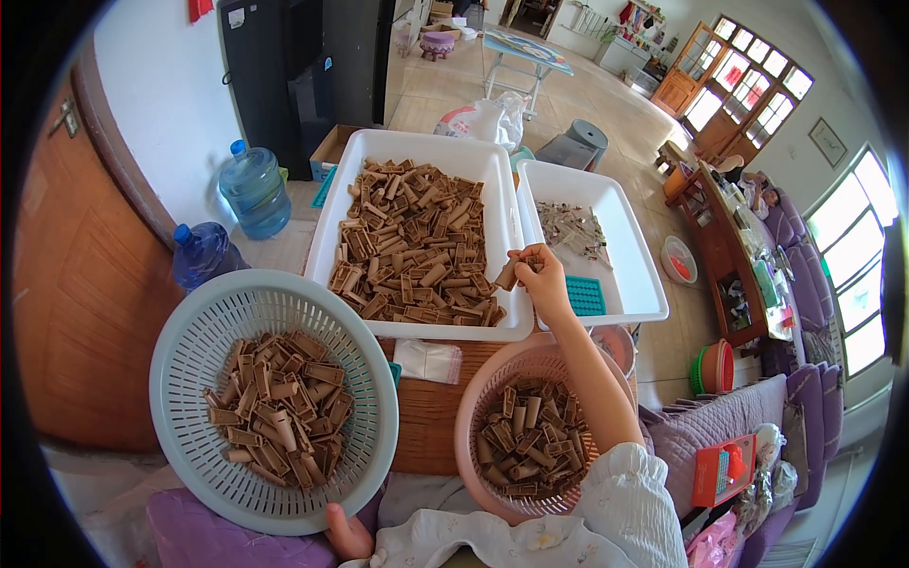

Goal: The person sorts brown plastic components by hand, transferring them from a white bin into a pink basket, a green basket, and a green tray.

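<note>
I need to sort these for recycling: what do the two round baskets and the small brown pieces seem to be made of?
The green basket and pink basket look like moulded plastic: slotted walls, smooth matt rims. The brown pieces also seem plastic: identical ribbed shapes, even colour, slight sheen. The right hand holds one; I cannot be sure.

Right hand at tray edge, centre frame.
Right hand pinches brown plastic piece over white tray; left hand grips pale green basket, lower left.
</note>
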Motion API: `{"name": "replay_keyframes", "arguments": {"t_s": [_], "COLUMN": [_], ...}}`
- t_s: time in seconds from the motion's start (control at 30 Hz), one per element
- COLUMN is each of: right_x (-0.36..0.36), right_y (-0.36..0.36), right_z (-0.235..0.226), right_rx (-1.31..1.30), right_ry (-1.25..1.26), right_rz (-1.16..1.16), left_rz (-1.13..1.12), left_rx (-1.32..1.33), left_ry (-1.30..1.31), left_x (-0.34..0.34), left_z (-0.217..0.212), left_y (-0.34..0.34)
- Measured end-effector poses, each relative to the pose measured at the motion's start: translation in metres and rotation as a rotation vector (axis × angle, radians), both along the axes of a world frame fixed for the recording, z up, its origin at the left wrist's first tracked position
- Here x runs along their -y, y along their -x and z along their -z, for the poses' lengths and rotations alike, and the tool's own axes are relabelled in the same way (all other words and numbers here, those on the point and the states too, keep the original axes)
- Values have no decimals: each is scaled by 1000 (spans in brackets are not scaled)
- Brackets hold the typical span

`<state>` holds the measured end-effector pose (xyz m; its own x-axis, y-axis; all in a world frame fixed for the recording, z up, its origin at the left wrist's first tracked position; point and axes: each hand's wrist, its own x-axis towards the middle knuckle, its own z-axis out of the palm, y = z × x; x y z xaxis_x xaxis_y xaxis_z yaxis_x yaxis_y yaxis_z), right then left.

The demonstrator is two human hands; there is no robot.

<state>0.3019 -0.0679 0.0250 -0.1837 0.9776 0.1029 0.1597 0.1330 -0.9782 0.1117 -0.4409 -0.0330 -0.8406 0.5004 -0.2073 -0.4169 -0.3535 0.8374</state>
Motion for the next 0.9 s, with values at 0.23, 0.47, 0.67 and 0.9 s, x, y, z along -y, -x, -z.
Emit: {"name": "replay_keyframes", "arguments": {"t_s": [0.23,0.47,0.67,0.9], "right_x": [1,1,0,1], "right_y": [-1,1,-1,2], "right_z": [-5,-4,-3,-4], "right_rx": [18,-56,-52,-67], "right_ry": [32,28,35,45], "right_rz": [-19,-11,-26,-28], "left_rz": [-15,7,3,3], "left_rx": [8,25,7,34], "left_ry": [9,-30,-21,-5], "left_x": [2,6,4,7], "left_z": [6,11,9,10], "left_y": [2,4,2,4]}}
